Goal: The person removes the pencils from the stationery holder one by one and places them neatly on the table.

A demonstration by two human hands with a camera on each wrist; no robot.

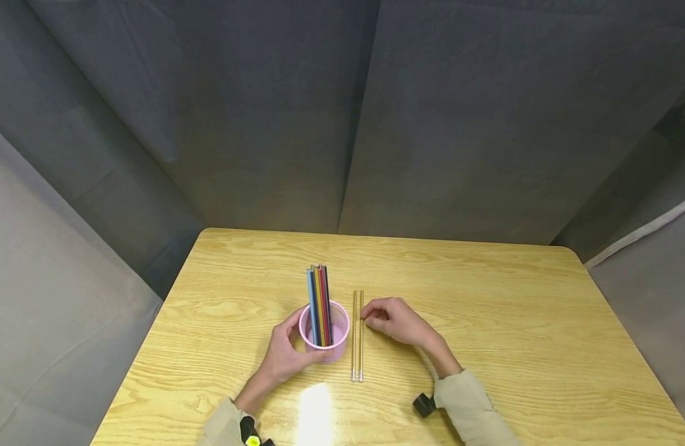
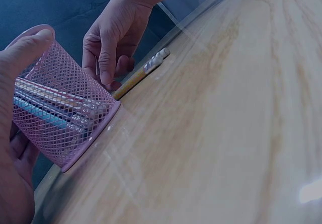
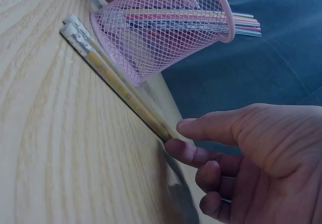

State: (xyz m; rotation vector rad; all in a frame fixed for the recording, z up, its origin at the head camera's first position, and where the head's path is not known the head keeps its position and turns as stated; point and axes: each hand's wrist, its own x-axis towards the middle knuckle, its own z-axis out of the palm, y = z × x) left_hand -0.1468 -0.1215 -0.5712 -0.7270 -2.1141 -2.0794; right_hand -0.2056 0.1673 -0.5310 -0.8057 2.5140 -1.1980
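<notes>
My left hand grips a pink mesh pencil cup, thumb on the near side and fingers round the left. Several coloured pencils, light blue, dark, yellow and red among them, lean together inside it. Right of the cup, two yellow pencils lie side by side on the table, their eraser ends towards me. My right hand is at the right-hand pencil, fingers bent. In the right wrist view the thumb and forefinger stand slightly apart at its far part; the pencil lies flat.
The wooden table has rounded far corners. Grey cloth curtains hang behind it and at both sides. A black wrist device sits by the right sleeve, and another by the left.
</notes>
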